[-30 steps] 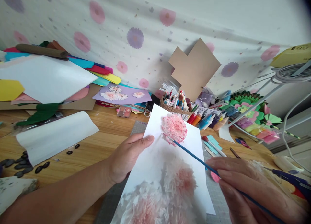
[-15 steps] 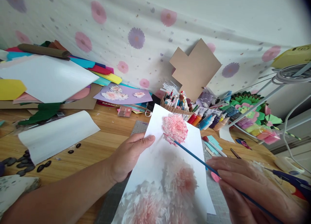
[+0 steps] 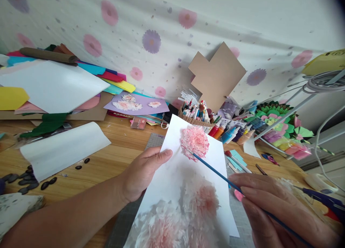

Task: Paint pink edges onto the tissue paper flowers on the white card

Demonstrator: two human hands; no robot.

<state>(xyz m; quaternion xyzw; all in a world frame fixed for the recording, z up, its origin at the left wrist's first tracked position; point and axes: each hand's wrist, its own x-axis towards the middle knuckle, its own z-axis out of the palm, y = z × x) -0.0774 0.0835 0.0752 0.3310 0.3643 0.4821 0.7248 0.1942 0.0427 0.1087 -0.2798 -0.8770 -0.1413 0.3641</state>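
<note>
My left hand (image 3: 144, 171) grips the left edge of a white sheet of paper (image 3: 168, 172), thumb on top and fingers underneath. Ruffled pink paper flowers are on the sheet: a small one (image 3: 198, 140) near the top with darker pink edges, and larger pale ones (image 3: 164, 226) lower down. Between the fingers and thumb of my right hand (image 3: 272, 201) is a thin blue paintbrush (image 3: 215, 172). Its tip meets the lower left edge of the small flower.
A grey cutting mat (image 3: 245, 223) lies beneath the sheet. Bottles of paint (image 3: 229, 135) and a box of pens (image 3: 196, 122) stand behind it. A blue glue gun (image 3: 320, 197) is at the right, a rolled white sheet (image 3: 64, 151) and black pebbles (image 3: 28, 178) at the left.
The brush tip has shifted very slightly along the small flower's lower left edge. My left hand and the sheet have stayed almost still.
</note>
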